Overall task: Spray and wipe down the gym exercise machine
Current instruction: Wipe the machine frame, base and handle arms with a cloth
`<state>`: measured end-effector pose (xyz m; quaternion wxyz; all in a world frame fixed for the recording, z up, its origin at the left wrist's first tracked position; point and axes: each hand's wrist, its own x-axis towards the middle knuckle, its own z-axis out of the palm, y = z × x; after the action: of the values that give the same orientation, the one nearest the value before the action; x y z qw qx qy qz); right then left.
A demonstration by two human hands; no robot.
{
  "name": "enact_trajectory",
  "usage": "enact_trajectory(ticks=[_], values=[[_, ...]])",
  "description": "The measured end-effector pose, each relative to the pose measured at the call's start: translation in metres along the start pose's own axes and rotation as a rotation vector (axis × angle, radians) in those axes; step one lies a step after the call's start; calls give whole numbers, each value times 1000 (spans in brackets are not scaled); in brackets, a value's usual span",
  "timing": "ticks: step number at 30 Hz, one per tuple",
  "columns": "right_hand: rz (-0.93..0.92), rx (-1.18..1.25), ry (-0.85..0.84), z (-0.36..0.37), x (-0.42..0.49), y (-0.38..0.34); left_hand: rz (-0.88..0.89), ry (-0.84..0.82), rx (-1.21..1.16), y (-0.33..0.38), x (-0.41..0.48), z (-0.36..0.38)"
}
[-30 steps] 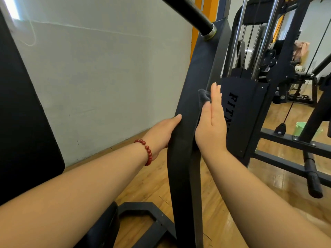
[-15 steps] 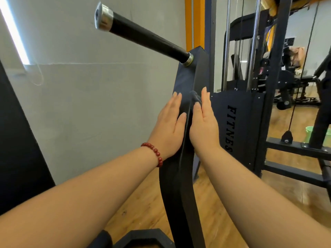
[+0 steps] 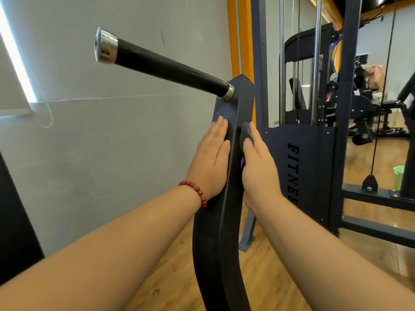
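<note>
While my left hand (image 3: 210,159) lies flat, fingers straight, on the left face of the post (image 3: 215,243), my right hand (image 3: 258,171) presses the cloth (image 3: 244,131) with straight fingers against the right face, below the handle (image 3: 166,68). The post looks like stiff painted steel and should not give. The cloth is soft and bunches, so a spread palm should hold it best.

Black handle (image 3: 166,68) juts left from upright (image 3: 215,243) top; weight-stack cover (image 3: 301,167) close right; open room below toward wall (image 3: 112,164).
</note>
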<state>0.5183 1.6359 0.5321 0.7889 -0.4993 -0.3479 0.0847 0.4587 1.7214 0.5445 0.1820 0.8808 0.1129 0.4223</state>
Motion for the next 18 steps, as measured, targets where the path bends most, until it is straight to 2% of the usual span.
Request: enact_trajectory(ticks=[4,10,12,14,18], values=[[-38,-77,-40,-1,-9,6,10,7,14,-4,2,1],[-131,-139,-11,3,55,-23,17,5,77,1,0,-1],[-215,-266,-47,2,48,-17,22,42,120,7,10,-5],[-296,-309,-96,-1,33,-5,11,76,34,19,26,-4],[-300,-296,-107,-3,48,-8,-36,87,-93,31,37,8]])
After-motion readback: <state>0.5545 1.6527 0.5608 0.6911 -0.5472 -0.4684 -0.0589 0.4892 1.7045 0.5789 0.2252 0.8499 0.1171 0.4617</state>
